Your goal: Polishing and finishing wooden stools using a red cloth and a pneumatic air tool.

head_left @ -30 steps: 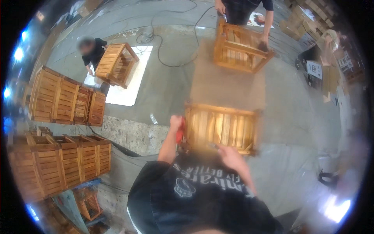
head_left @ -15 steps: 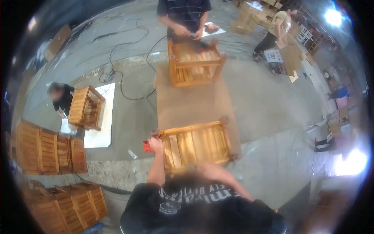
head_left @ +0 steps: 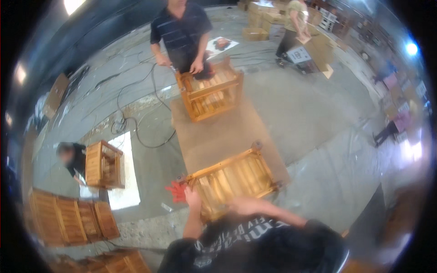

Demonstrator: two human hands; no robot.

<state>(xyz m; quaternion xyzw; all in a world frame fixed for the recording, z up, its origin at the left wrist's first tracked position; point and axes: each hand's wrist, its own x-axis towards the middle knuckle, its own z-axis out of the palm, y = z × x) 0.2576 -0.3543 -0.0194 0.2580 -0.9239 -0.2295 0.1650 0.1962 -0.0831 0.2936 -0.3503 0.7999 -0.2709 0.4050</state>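
Working on a slatted wooden crate

Stacked finished crates (head_left: 68, 220) lie far left. The left hand (head_left: 192, 196) closes around a red tool (head_left: 176, 191) at the wooden crate's (head_left: 236, 177) corner; the right hand (head_left: 241, 205) rests blurred on its near edge, grip unclear. Frame and slats look assembled, fastening seemingly unfinished. It sits on a brown board (head_left: 218, 136) over concrete workshop floor (head_left: 309, 109).

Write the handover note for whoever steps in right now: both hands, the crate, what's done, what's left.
Left hand: on the near-left corner of the wooden slatted crate, beside a red tool; whether it grips the tool is unclear.
Right hand: blurred, resting on the crate's near edge.
Crate: lies on the brown board on the floor, slats and frame together.
Done: crate looks assembled.
Left: cannot tell from this view; check that corner.
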